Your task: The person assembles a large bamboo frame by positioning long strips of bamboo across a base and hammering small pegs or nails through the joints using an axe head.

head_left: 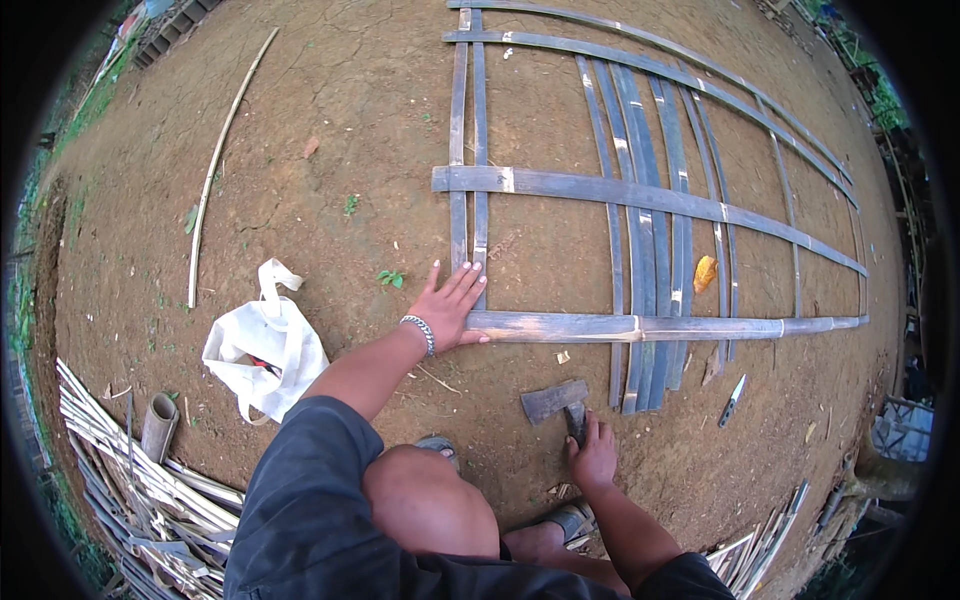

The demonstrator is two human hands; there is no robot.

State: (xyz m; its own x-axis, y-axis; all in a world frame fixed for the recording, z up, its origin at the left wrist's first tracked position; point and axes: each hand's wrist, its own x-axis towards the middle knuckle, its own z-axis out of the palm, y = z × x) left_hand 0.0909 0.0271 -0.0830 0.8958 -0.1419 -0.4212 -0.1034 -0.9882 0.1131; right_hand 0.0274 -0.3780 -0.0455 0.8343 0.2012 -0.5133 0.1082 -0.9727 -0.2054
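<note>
A lattice of dark split-bamboo slats lies on the ground. My left hand, with a chain bracelet on its wrist, is spread flat on its near left corner. Its fingers rest over the two upright slats, and its thumb is by the end of the thick near bamboo strip. My right hand is closed round the dark handle of a hatchet. The hatchet's broad metal head is at the ground, just on my side of that strip. Part of the handle is hidden by my fingers.
At left a white cloth bag holds something red and black. Below it are a bamboo tube and a pile of split sticks. A knife lies at right, near an orange-brown leaf. A long pale stick lies far left.
</note>
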